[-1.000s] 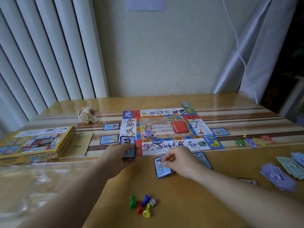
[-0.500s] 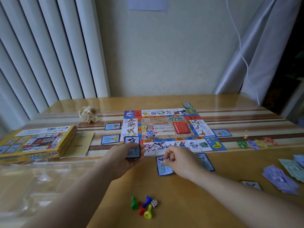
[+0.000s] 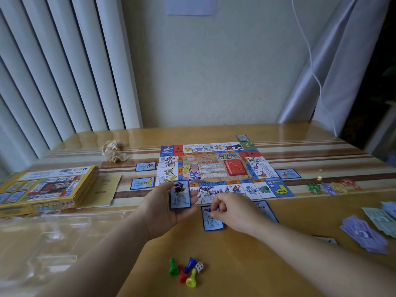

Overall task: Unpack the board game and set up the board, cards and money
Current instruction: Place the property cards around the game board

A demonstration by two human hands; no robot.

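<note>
Two blue-bordered picture cards are in play. One, the flat blue-bordered card [image 3: 212, 222], lies on the glossy wooden table [image 3: 246, 264] at lower centre of the frame, just below the bottom edge of the square colourful game board [image 3: 214, 166]. Its long axis runs up and down the frame, tilted slightly. The right hand [image 3: 233, 213] rests over its upper right corner with fingertips drawn together in a pinch on that end, so this hand is plainly the nearer one. The card's free lower end points toward the person. Any shift to line it up with a board square looks like a short slide along the board's lower edge.

Just left of it, the left hand [image 3: 162, 209] curls round the upright blue-bordered card [image 3: 180, 195], face up, overlapping the board's lower left corner. Whether more cards sit beneath it I cannot tell.

Another blue card [image 3: 266, 210] lies partly hidden behind the right hand. A red card deck [image 3: 234, 167] sits on the board's centre. Purple paper notes [image 3: 364, 232] and green paper notes [image 3: 380, 219] lie at right. Coloured plastic pawns [image 3: 184, 271] and a white die [image 3: 199, 267] lie at bottom centre. The yellow game box [image 3: 47, 187] lies at left.
</note>
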